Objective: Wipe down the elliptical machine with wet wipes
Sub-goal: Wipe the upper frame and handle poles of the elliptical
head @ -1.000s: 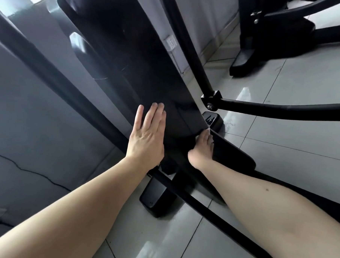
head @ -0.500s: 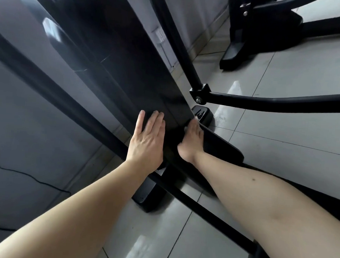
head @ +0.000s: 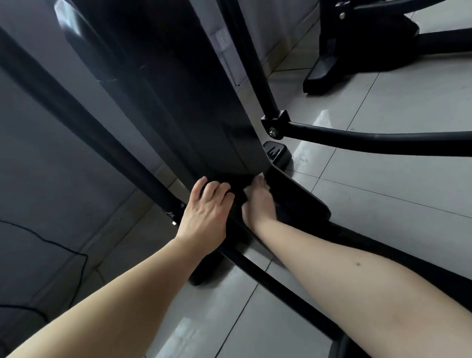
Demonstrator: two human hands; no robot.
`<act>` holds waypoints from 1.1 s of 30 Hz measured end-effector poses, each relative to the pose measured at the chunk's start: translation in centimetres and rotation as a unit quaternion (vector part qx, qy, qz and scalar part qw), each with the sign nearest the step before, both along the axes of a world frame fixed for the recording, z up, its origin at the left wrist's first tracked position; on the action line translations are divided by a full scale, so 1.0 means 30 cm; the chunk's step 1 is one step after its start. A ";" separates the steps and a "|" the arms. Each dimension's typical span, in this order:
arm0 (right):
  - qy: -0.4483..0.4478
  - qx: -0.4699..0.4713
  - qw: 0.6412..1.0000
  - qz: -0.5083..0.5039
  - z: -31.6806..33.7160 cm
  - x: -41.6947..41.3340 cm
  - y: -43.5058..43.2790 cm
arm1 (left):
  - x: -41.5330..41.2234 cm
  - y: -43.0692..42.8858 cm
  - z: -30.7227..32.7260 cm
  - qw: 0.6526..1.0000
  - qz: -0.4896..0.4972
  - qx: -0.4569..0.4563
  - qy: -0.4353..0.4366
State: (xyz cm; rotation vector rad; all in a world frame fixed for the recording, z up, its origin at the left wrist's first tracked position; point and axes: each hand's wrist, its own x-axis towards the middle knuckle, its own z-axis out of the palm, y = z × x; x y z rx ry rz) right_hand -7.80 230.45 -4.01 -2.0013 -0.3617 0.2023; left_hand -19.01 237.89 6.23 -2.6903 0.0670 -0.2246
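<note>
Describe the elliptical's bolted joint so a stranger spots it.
Start at the elliptical's tall black housing. Off its lower right edge, a slanted tube meets a long bar running right. The joint is the squared clamp there, with a shiny bolt head, unlike the plain end cap below.

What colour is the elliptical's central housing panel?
The housing panel is glossy black; the head view shows it.

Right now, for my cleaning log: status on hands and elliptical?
Left hand curled on housing's lower edge. Right hand flat at housing base, white wipe peeking beneath. Link bar apart, nothing blocking.
</note>
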 end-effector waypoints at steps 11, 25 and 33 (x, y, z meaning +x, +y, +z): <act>0.038 0.096 0.993 -0.061 -0.026 -0.041 -0.004 | -0.036 0.085 -0.154 0.967 0.116 -0.226 0.001; 0.060 -0.032 0.998 0.001 0.031 0.055 -0.050 | 0.025 0.010 -0.224 0.943 0.268 -0.185 -0.062; -0.024 0.120 0.992 0.028 0.115 0.058 -0.044 | 0.031 0.016 -0.263 0.945 0.264 -0.161 -0.107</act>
